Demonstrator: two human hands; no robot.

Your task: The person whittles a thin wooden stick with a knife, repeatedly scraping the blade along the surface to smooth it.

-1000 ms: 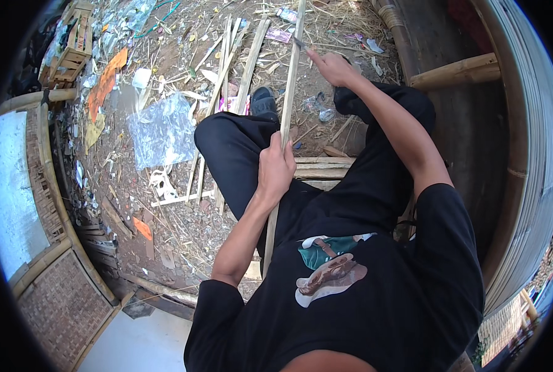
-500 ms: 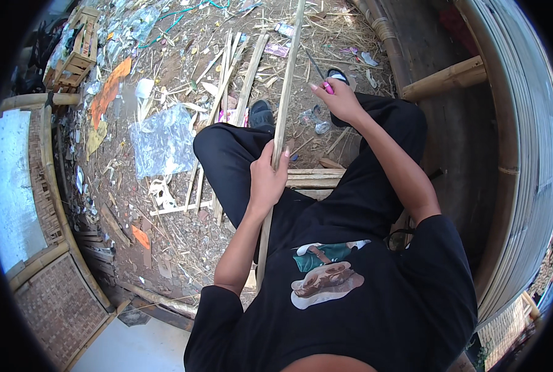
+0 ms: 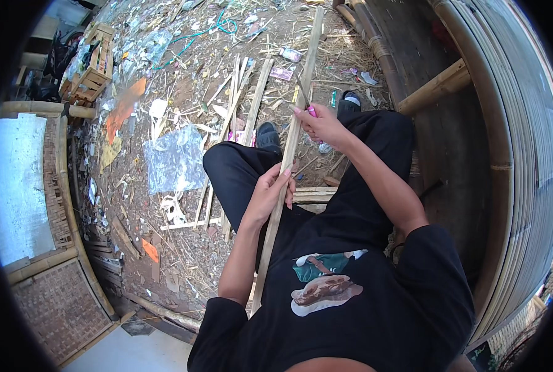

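My left hand point(image 3: 269, 193) is wrapped around a long, pale strip of bamboo or wood point(image 3: 310, 56). The strip slants from beside my torso, up between my knees and out past my feet. Closed on a pink handle, my right hand point(image 3: 323, 127) holds a knife point(image 3: 302, 92) farther up the strip. Its thin dark blade points away from me and lies over or against the strip; exact contact cannot be told.
Several loose strips point(image 3: 259, 93) lie on the littered ground beyond my left foot. A clear plastic sheet point(image 3: 176, 160) and a wooden crate point(image 3: 93, 68) are to the left. Bamboo poles point(image 3: 437, 85) border the right side, and a woven panel point(image 3: 59, 304) stands at lower left.
My right hand has come left and nearer, bringing the knife from beside the strip to the strip itself. The left hand's grip has turned slightly, and the strip's far end has swung right.
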